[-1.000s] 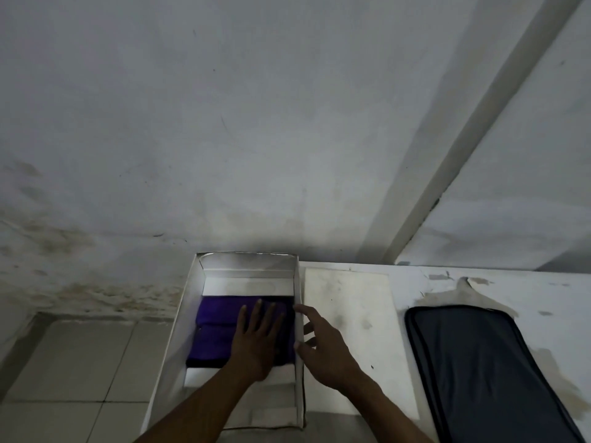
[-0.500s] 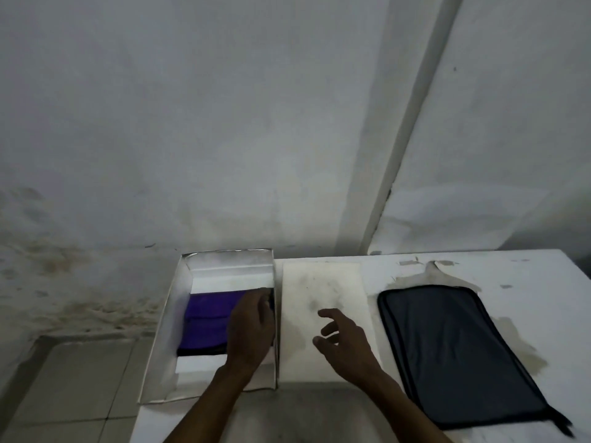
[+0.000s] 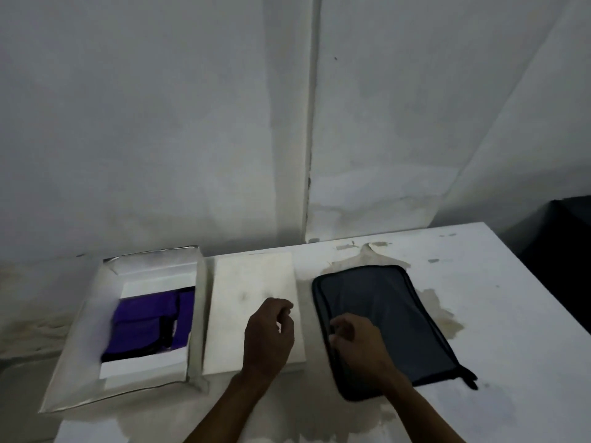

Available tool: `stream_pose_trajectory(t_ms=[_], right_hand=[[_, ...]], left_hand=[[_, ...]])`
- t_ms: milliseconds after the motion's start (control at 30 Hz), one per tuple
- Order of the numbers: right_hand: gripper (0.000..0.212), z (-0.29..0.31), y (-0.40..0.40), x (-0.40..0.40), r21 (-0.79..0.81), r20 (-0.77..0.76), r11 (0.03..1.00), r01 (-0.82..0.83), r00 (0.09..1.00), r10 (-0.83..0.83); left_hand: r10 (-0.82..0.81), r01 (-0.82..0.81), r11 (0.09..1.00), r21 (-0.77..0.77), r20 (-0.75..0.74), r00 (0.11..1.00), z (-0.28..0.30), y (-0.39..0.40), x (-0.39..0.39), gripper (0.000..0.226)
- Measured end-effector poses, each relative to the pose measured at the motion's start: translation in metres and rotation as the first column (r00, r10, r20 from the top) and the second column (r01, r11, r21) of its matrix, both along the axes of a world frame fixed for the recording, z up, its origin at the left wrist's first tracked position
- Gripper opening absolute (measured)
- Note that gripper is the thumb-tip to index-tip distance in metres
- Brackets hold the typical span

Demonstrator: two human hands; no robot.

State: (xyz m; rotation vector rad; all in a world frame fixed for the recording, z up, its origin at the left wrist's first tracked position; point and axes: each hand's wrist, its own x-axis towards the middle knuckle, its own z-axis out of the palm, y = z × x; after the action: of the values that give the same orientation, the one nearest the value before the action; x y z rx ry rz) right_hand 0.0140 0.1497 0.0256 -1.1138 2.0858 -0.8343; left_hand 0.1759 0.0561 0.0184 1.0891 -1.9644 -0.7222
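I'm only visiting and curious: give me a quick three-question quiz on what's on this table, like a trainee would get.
1. True or false: the purple cloth lies inside the white box.
2. The right hand is over which thing? A) black sleeve B) purple cloth C) white box
3. Fill in: the flat white panel, under the left hand, lies ____ the box and the sleeve.

Key: 1 true; 2 A; 3 between.
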Motion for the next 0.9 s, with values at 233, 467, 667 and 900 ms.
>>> stream_pose_trajectory(t_ms=[233, 467, 667, 900], right_hand=[[0.021, -0.015, 0.017, -0.076, 0.053, -0.046, 0.998, 0.017, 0.999, -0.015], [0.018, -0.034, 0.011, -0.151, 0.127, -0.087, 0.992, 0.009, 0.996, 0.002], [0.024, -0.05, -0.007, -0.199, 0.237, -0.138, 0.971, 0.03, 0.99, 0.003], [0.032, -0.069, -0.041, -0.241, 0.341, -0.099, 0.94, 0.028, 0.995, 0.007]], left_hand=[[-0.185, 0.133, 0.959, 0.252, 0.198, 0.962, -0.016, 0.015, -0.062, 0.016], [-0.233, 0.092, 0.9, 0.427, 0.291, 0.928, -0.031, 0.007, -0.125, 0.017], [-0.174, -0.065, 0.826, 0.56, 0.362, 0.916, -0.057, -0.01, -0.156, 0.02], [-0.075, -0.217, 0.765, 0.607, 0.419, 0.905, -0.081, -0.036, -0.181, 0.041]])
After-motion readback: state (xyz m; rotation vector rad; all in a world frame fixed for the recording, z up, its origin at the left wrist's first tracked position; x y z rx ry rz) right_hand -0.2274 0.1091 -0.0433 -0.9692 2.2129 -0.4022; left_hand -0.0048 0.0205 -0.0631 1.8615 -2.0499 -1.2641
